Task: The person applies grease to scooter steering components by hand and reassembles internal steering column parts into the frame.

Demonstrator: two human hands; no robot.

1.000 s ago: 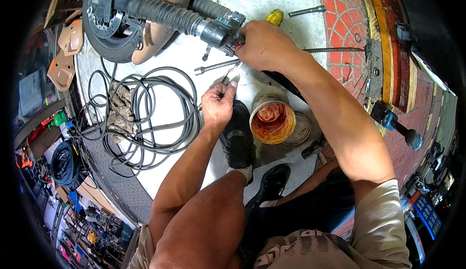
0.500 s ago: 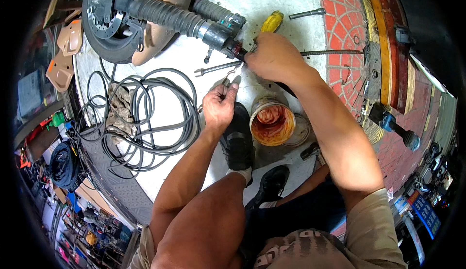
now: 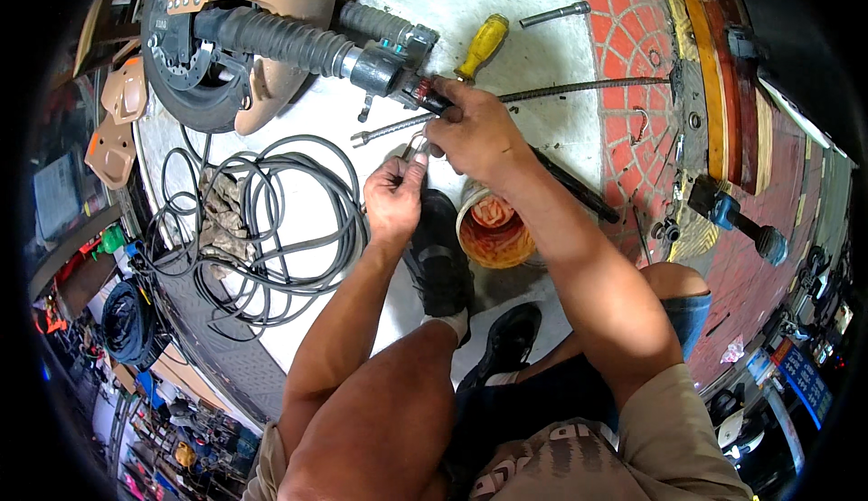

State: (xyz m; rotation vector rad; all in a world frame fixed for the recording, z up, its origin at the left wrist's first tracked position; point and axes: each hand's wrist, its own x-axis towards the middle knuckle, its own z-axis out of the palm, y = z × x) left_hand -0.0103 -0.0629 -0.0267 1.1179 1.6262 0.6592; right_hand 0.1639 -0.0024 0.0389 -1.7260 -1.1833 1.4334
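Observation:
A folded fork assembly with black ribbed bellows (image 3: 267, 35) and a wheel lies at the upper left. From its clamp, next to a red ring (image 3: 422, 90), a black tube (image 3: 579, 189) runs down to the right. My right hand (image 3: 479, 135) is closed round this tube near the ring, covering part of it. Just below, my left hand (image 3: 393, 195) pinches a small shiny bent metal piece (image 3: 416, 146) between thumb and fingers. The thumb side of my right hand is close to that piece; whether they touch is hard to tell.
A yellow-handled screwdriver (image 3: 484, 44), a ribbed metal rod (image 3: 579, 89) and a short dark bar (image 3: 553, 14) lie beyond my right hand. An orange-smeared tub (image 3: 493, 230) stands under my right forearm. Coiled black hose (image 3: 348, 184) lies left; a cordless tool (image 3: 737, 230) is at right.
The view has shifted slightly. My right hand has come down and left along the tube, closer to my left hand, uncovering more of the screwdriver. My left hand still pinches the metal piece.

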